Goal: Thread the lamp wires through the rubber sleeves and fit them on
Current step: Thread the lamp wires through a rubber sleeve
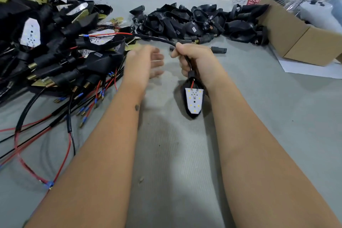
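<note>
Right hand (192, 61) clenched round cable (157, 38), lamp (193, 101) dangling below over table (259, 116). Left hand (144, 65) blurred, fingers relaxed, left of lamp. Beyond lamp, sleeves (194, 22); far left, finished lamps (55, 46).

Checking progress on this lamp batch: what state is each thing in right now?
Left hand: open, blurred, holding nothing.
Right hand: grips the wire.
Lamp: hanging from the wire, LED board facing up.
Wire: sheathed, red lead bare at its tip.
Cardboard box: open.
</note>
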`<state>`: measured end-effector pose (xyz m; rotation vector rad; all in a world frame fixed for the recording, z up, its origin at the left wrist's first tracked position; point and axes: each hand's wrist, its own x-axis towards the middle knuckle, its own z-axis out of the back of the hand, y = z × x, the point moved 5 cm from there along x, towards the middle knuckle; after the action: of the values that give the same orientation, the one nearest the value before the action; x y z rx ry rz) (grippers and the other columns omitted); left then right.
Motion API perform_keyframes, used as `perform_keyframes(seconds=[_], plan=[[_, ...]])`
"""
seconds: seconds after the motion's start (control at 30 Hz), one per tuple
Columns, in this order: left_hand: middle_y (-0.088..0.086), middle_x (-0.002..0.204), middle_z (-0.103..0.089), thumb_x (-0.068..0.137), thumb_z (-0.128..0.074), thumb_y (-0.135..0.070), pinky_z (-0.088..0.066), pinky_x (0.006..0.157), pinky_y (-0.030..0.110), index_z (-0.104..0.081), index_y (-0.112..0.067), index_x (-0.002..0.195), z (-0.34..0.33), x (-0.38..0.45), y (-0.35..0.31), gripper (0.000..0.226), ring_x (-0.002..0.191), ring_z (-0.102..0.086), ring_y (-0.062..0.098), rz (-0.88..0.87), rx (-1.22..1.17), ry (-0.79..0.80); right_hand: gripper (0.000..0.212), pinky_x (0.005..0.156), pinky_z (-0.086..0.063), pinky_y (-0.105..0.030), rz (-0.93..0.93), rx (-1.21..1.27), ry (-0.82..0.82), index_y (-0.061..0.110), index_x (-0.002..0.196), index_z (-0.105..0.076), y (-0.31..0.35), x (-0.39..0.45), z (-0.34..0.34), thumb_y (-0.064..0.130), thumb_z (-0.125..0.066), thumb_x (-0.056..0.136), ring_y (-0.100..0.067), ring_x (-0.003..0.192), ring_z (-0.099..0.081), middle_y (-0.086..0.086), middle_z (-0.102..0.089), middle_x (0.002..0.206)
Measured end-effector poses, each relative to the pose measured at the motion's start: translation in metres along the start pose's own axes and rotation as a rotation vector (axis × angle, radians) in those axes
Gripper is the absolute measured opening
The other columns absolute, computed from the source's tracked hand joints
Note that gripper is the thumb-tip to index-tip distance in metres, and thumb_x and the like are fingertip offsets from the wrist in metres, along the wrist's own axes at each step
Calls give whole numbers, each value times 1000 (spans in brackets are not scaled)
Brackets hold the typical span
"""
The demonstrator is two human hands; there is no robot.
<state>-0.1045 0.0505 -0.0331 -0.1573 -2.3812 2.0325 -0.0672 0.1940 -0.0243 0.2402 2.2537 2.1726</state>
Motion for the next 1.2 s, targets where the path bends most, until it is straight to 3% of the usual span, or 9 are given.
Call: perform_keyframes(seconds=[0.2,0.4,0.53,0.73,0.83,0.93,1.03,1.1,1.2], plan=[[5,99,-67,96,-38,-2,-56,83,31,-58,-15,103,25,9,0,25,91,-64,17,60,-280,-209,28,46,-27,-20,-51,87,222,4,112,-66,0,-3,-6,15,-42,101,-10,48,-27,5,-31,49],[9,90,-64,99,-35,-5,-54,74,30,-61,-8,102,19,6,-3,26,52,-57,9,65,-287,-180,26,43,-26,-19,-89,-144,335,4,115,-66,-3,-4,-28,10,-47,99,-11,44,-36,1,-49,51],[5,85,-65,101,-35,-7,-53,66,19,-60,-11,94,16,7,-2,27,72,-63,14,82,-191,-114,24,50,-14,-30,-64,0,119,16,100,-70,-3,1,-16,13,-46,100,-13,45,-33,3,-51,55],[1,82,-57,97,-43,-7,-48,63,20,-58,-16,85,13,9,1,22,68,-55,10,57,-151,-104,26,44,-22,-21,-110,77,-246,16,91,-70,-7,5,15,13,-46,101,-8,43,-35,8,-52,49],[0,132,-55,97,-46,-17,-48,98,33,-44,-24,139,17,7,1,43,114,-56,9,-67,-108,-171,26,40,-23,-19,-122,133,-300,16,89,-67,-8,4,21,13,-45,101,-8,41,-39,8,-53,49],[-3,163,-14,98,-43,-19,-25,118,49,-5,-36,155,20,5,-10,71,146,-25,13,-258,-202,-146,25,35,-21,-17,-133,209,-267,13,87,-66,-7,3,23,12,-44,99,-13,43,-35,4,-53,50],[3,153,-38,99,-43,-20,-37,112,42,-25,-31,151,20,9,-8,56,135,-44,15,-198,-155,-135,22,34,-23,-17,-161,118,-143,8,85,-65,-6,1,18,10,-46,96,-11,36,-36,-1,-56,53],[6,127,-62,101,-43,-20,-52,95,32,-50,-18,133,14,9,-1,33,106,-64,15,-59,-114,-106,17,33,-30,-18,-195,1,6,4,85,-62,-6,-2,7,7,-48,94,-11,33,-43,-4,-60,54],[7,99,-70,103,-39,-22,-55,71,21,-56,-11,112,4,10,4,22,78,-68,13,18,-65,-49,11,36,-44,-19,-284,-123,248,0,88,-60,-7,-9,-11,2,-51,94,-12,38,-55,-11,-67,59]])
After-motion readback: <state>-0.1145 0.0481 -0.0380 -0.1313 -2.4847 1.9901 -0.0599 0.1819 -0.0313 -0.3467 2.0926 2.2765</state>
